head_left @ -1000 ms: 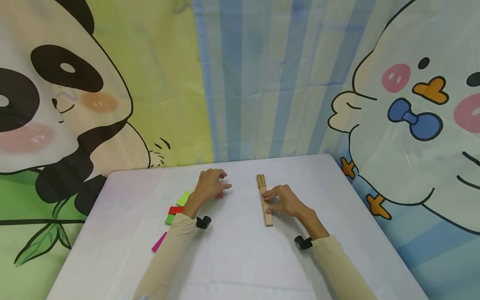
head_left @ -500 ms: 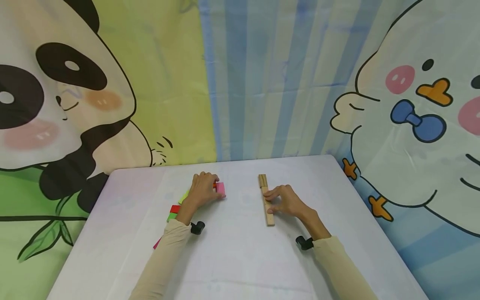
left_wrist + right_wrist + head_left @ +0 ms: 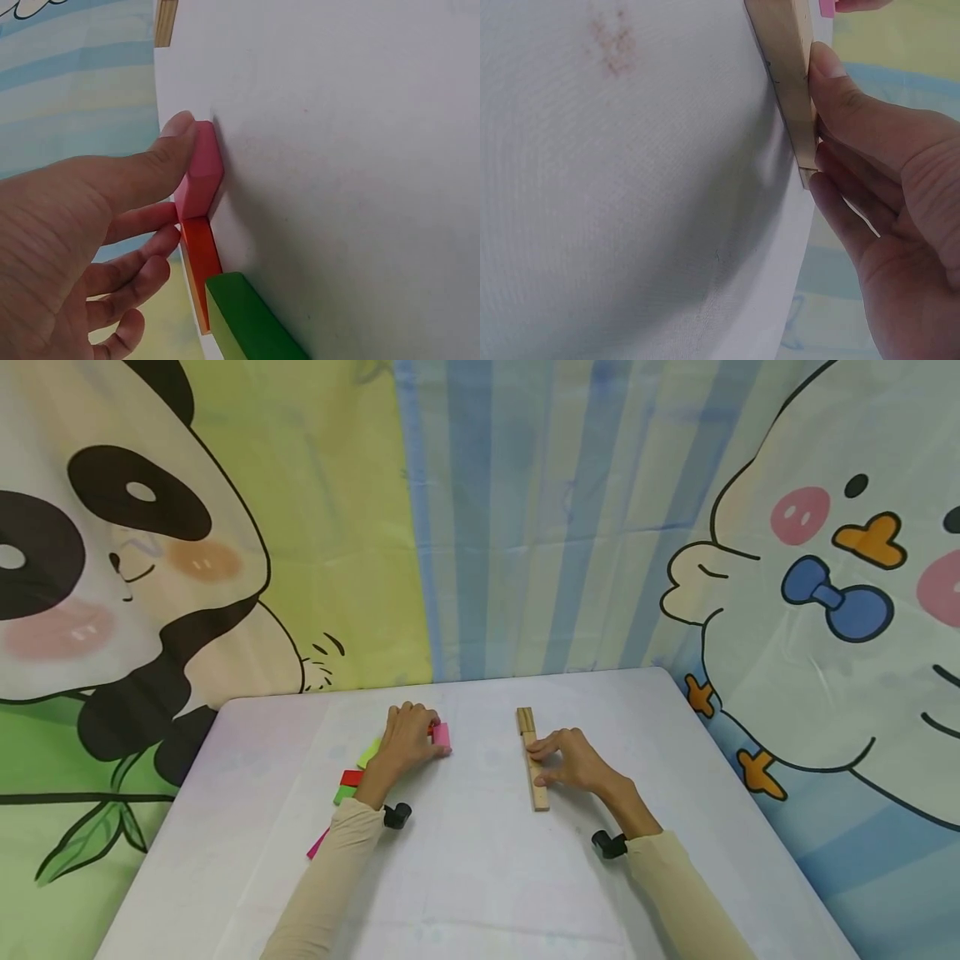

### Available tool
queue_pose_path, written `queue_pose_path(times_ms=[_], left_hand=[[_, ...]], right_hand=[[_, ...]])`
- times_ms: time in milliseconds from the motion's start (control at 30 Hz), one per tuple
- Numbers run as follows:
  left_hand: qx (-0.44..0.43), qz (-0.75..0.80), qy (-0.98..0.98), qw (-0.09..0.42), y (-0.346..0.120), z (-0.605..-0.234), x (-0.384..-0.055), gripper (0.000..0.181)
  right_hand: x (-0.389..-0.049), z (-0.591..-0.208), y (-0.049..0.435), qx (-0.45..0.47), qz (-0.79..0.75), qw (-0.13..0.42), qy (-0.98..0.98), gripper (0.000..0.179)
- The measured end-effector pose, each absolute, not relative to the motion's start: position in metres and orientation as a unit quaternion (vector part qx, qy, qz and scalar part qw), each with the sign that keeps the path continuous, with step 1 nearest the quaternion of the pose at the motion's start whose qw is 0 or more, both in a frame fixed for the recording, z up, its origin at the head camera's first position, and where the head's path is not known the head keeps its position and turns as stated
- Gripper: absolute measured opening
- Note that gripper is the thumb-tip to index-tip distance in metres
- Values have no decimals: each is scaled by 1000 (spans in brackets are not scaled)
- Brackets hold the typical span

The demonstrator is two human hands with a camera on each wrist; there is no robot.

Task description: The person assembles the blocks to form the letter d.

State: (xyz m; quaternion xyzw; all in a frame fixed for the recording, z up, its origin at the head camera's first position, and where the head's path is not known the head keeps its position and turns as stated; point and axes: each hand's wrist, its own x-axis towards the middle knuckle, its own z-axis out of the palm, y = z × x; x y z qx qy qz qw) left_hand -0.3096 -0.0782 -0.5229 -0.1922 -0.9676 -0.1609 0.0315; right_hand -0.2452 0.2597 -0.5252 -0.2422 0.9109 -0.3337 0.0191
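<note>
In the head view my left hand (image 3: 407,735) is over the far left of the table. Its thumb and forefinger pinch a pink block (image 3: 202,166), while the other fingers are bent beside an orange-red block (image 3: 199,262). A green block (image 3: 251,315) comes after that one, touching or nearly so. My right hand (image 3: 577,762) is at a narrow row of plain wooden blocks (image 3: 539,797) lying lengthwise away from me. Its thumb and bent fingers hold the wooden block (image 3: 166,22) row's middle part, (image 3: 795,112) seen close in the right wrist view.
More coloured blocks lie left of my left arm: a yellow-green block (image 3: 367,753), a red block (image 3: 351,778), a green block (image 3: 344,794) and a magenta block (image 3: 317,845). The white table (image 3: 480,877) ends at a printed cloth backdrop (image 3: 510,527).
My left hand has moved slightly left and down onto the pink block, its thumb and forefinger closing in on it. My right hand stays at the wooden blocks.
</note>
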Motion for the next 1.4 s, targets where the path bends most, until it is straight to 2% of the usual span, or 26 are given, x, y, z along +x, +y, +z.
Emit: queue_pose_path(times_ms=[400,600,833,1133,1400], left_hand=[[-209,-170,-961,57,-61,-531,-328,54],[-214,-176,-960,28,-59,-527,-333,62],[-223,-208,-952,6,-63,-523,-339,55],[-189,-290,-938,-21,-56,-530,-349,53],[-182,-324,-928,-13,-44,-539,-368,53]], right_hand=[[-248,-524,262,-246,-328,14,912,47],[-249,-524,262,-243,-331,22,912,48],[-248,-525,264,-235,-332,21,913,49],[-249,-527,264,-242,-334,19,911,49],[-248,-530,263,-238,-342,19,909,49]])
